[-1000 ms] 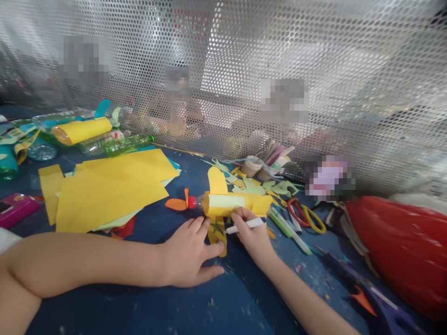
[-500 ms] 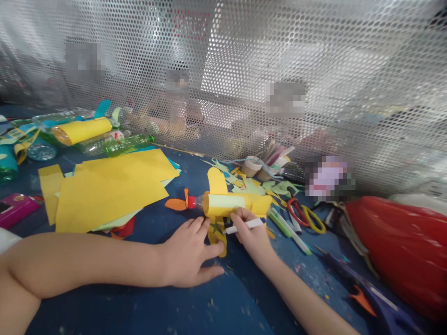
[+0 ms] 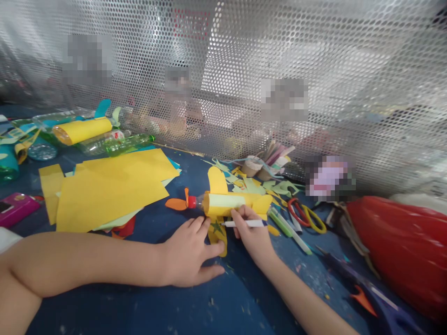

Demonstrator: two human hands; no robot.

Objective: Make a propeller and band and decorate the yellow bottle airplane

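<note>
A plastic bottle wrapped in yellow paper lies on its side, like a small plane, with a red cap and orange paper propeller blades. One yellow paper wing points away from me. The near wing carries a dark star drawing. My left hand lies with fingers spread, its fingertips on the near wing's left edge. Pinched in my right hand is a white marker pen, its tip at the star. The fingers of that hand rest close against the bottle's side.
Yellow paper sheets are stacked at left, near a pink tape dispenser-like object. Bottles lie behind. Scissors, green markers, paper scraps and a red bag are at right. A perforated metal screen stands behind.
The marker has tilted to lie more level, and its tip has shifted slightly up on the star. My right hand has turned a little; my left hand has stayed still.
</note>
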